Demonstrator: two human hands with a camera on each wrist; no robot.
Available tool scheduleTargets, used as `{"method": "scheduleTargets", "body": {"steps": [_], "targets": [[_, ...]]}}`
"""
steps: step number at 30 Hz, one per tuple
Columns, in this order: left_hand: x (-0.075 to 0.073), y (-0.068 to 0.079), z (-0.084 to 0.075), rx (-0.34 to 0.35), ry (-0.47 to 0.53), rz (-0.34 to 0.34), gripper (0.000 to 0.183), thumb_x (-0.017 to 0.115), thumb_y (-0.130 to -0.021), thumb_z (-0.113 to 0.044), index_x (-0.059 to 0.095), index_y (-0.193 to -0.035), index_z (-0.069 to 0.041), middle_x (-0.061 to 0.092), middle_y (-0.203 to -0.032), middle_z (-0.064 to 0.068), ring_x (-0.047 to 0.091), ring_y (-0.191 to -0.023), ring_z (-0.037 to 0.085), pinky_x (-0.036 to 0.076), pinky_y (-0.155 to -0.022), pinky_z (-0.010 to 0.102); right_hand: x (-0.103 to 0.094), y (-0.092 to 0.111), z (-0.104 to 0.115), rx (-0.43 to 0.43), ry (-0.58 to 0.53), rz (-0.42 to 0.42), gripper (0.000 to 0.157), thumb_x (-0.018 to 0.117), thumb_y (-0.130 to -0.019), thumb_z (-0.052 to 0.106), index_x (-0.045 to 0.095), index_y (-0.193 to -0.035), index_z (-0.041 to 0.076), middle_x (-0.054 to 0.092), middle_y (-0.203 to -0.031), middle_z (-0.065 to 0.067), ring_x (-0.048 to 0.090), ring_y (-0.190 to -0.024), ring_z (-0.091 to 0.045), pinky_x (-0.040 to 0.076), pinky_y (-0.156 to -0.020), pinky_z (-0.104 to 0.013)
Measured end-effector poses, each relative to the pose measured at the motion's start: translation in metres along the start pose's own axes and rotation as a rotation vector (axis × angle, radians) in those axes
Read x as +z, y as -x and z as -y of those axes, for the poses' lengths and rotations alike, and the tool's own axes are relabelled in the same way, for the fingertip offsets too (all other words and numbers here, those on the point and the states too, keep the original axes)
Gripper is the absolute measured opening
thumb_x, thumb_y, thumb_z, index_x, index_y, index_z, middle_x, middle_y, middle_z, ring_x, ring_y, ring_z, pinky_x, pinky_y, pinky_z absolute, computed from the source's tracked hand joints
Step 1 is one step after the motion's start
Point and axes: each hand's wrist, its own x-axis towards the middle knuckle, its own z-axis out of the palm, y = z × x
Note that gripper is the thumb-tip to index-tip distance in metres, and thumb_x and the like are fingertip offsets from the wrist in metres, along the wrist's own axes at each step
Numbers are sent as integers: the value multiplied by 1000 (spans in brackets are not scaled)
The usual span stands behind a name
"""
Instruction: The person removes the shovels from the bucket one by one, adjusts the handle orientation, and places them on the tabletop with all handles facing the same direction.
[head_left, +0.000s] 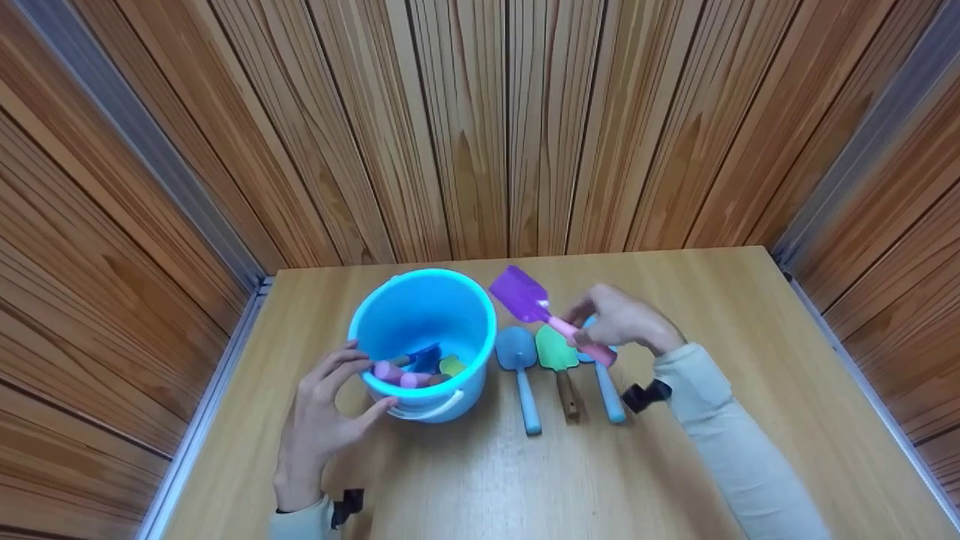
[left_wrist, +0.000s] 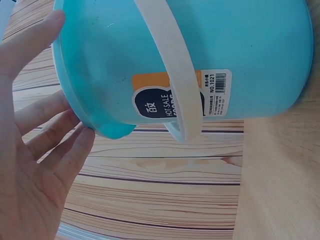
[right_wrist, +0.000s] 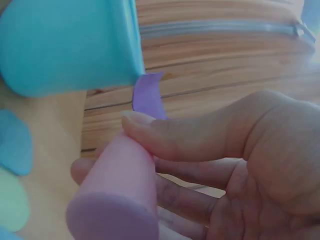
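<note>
My right hand pinches the pink handle of a toy shovel whose purple blade points toward the bucket, raised over the table. In the right wrist view, the thumb lies on top of the handle and the fingers pass beneath it. The blue bucket stands upright, and my left hand holds its rim at the near left, fingers and thumb spread along the edge. Inside the bucket lie several small tools, among them pink handles, a dark blue piece and a yellow-green piece.
Right of the bucket, a blue shovel, a green shovel with a brown handle and another blue shovel lie side by side on the wooden table. The bucket's white handle hangs down in front. Wood-panelled walls surround the table.
</note>
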Motion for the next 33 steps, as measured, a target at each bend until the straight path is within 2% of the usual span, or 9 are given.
{"method": "scheduleTargets", "body": {"steps": [5, 11, 17, 22, 27, 33], "targets": [[1, 1, 1, 4, 1, -4, 55, 102, -73, -31, 80, -120, -11, 75, -131, 2, 67, -133, 32, 58, -101, 52, 13, 10, -41, 24, -119, -59, 35, 80, -93, 11, 75, -127, 4, 74, -121, -16, 68, -105, -30, 59, -78, -33], [-1, 2, 1, -10, -12, 1, 56, 101, -73, -33, 81, -120, -11, 75, -131, 2, 68, -132, 32, 59, -100, 52, 32, 20, -75, 54, -255, -124, 40, 83, -93, 18, 73, -129, 4, 71, -122, -17, 69, -101, -29, 63, -79, -35], [1, 1, 0, -28, -10, -2, 56, 101, -73, -34, 80, -121, -13, 75, -132, 4, 67, -133, 32, 58, -100, 54, 35, 31, -105, 55, -366, -154, 51, 85, -93, 23, 69, -136, 0, 69, -126, -18, 69, -103, -29, 62, -84, -36], [5, 0, -1, -35, -4, 5, 55, 99, -75, -38, 80, -121, -15, 75, -132, 1, 66, -135, 31, 58, -102, 53, 32, 41, -120, 123, -426, -182, 59, 85, -93, 25, 64, -142, -1, 67, -130, -19, 69, -107, -29, 63, -87, -37], [3, -1, -2, -46, -11, 24, 54, 99, -76, -40, 80, -120, -15, 74, -131, 2, 66, -135, 30, 57, -104, 53, 38, 45, -129, 173, -444, -208, 65, 86, -92, 27, 61, -144, -1, 65, -135, -21, 68, -109, -29, 63, -88, -38], [0, -1, -2, -30, 2, 31, 55, 99, -76, -37, 79, -119, -8, 74, -131, 4, 65, -136, 33, 56, -105, 53, 51, 45, -140, 246, -449, -216, 72, 89, -89, 35, 58, -144, 1, 62, -139, -19, 63, -117, -31, 59, -95, -42]]}}
